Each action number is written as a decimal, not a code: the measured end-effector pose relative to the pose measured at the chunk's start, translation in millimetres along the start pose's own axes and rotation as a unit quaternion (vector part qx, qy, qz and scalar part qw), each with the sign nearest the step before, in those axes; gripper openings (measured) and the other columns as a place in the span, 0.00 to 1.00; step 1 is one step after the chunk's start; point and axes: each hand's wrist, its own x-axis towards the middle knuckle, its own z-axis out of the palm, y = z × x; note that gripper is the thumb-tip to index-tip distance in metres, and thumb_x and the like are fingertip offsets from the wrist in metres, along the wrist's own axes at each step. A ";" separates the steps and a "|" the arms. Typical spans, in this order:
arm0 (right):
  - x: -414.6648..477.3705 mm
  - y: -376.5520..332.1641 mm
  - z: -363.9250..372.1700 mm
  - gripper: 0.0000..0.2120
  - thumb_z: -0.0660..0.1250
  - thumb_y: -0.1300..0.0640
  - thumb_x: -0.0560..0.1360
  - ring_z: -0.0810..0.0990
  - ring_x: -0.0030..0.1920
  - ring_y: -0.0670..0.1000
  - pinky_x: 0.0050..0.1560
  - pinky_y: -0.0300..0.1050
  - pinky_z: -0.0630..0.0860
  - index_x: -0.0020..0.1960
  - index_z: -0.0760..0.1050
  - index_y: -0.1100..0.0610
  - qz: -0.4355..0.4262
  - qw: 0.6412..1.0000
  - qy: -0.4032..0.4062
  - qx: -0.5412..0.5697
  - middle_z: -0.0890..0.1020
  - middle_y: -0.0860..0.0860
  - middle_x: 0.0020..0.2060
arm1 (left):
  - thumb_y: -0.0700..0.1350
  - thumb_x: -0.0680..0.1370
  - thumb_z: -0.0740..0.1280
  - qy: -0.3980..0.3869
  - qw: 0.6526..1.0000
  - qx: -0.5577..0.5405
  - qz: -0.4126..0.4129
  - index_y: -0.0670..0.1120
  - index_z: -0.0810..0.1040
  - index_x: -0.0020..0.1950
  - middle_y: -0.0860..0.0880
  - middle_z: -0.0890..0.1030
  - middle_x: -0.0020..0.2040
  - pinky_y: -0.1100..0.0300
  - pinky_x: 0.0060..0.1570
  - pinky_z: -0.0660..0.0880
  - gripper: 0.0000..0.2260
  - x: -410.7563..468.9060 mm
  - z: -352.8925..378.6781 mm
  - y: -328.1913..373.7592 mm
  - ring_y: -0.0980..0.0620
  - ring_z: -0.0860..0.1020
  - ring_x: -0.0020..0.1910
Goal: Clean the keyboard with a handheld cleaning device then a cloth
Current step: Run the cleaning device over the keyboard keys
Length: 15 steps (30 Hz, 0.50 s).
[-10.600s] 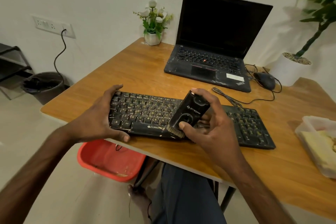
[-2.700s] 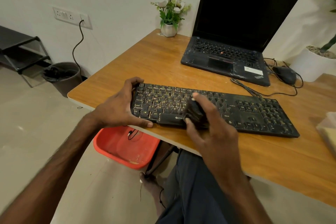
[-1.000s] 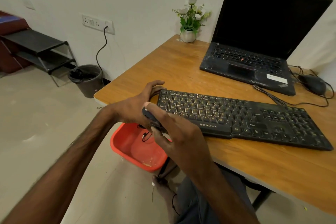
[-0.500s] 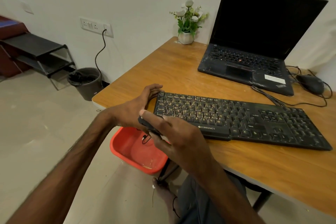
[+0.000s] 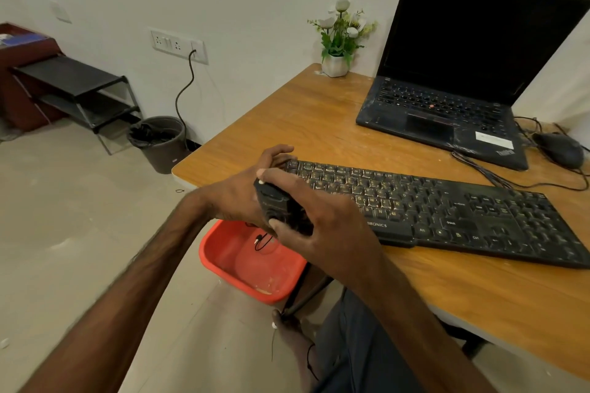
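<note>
Cleaner (image 5: pixel 274 204) at the keyboard's (image 5: pixel 447 207) left end.
Right hand (image 5: pixel 322 220) wraps the small, rigid-looking cleaner; left hand (image 5: pixel 239 195) grips the keyboard's end, which looks light, stiff and apt to slide.

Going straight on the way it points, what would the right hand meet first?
Probably the left hand, gripping the keyboard end just beyond the right hand and its device; depth is unclear.

- Black flat plastic keyboard (image 5: pixel 447 210): white "BRONICS" on the front edge; first letters hidden by the right hand (image 5: pixel 319 217).
- Same keyboard, bottom row: "Alt", "Ctrl"; yellowish letter legends, "N" and "K" legible.
- Black open laptop (image 5: pixel 447 112): "ThinkPad" at palm-rest corner, upside down; small white sticker (image 5: pixel 493 139) illegible.
</note>
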 end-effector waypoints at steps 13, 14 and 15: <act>-24.0 3.0 -13.6 0.31 0.72 0.54 0.75 0.84 0.42 0.48 0.37 0.40 0.82 0.73 0.62 0.46 0.061 0.995 0.063 -0.047 0.83 0.53 0.53 | 0.45 0.59 0.86 0.024 0.999 0.026 0.002 0.53 0.47 0.79 0.62 0.62 0.72 0.69 0.68 0.68 0.61 3.6 8.3 2.6 0.73 0.63 0.70; -23.8 -1.2 -8.4 0.31 0.73 0.55 0.75 0.83 0.41 0.47 0.38 0.41 0.82 0.73 0.62 0.47 0.049 0.996 0.053 -0.053 0.84 0.52 0.51 | 0.48 0.59 0.86 0.031 0.999 0.027 0.007 0.53 0.47 0.79 0.63 0.62 0.71 0.72 0.66 0.67 0.61 3.3 9.1 2.0 0.75 0.62 0.69; -24.7 -3.1 -5.9 0.32 0.73 0.56 0.74 0.82 0.40 0.47 0.38 0.41 0.81 0.73 0.62 0.47 0.041 0.996 0.049 -0.063 0.84 0.52 0.49 | 0.50 0.58 0.85 0.036 0.999 0.028 0.009 0.53 0.47 0.79 0.63 0.61 0.71 0.74 0.65 0.66 0.61 3.2 9.7 1.4 0.77 0.61 0.69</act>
